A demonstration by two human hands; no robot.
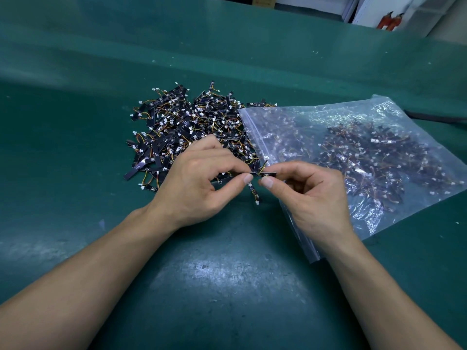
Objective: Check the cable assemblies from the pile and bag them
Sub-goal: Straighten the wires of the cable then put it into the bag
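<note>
Left hand (199, 180) and right hand (310, 195) are pinching one small black cable assembly (262, 175) between fingertips for checking, beside the clear plastic zip bag (316, 122).

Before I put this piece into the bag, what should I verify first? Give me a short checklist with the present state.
1. Grip on the small black strip cable assembly by left hand and right hand: ok.
2. The clear plastic zip bag lies beside the right hand: ok.
3. Bag mouth open: cannot tell.
4. Held assembly free of the loose pile: cannot tell.
5. Wires undamaged: cannot tell, too small.
</note>
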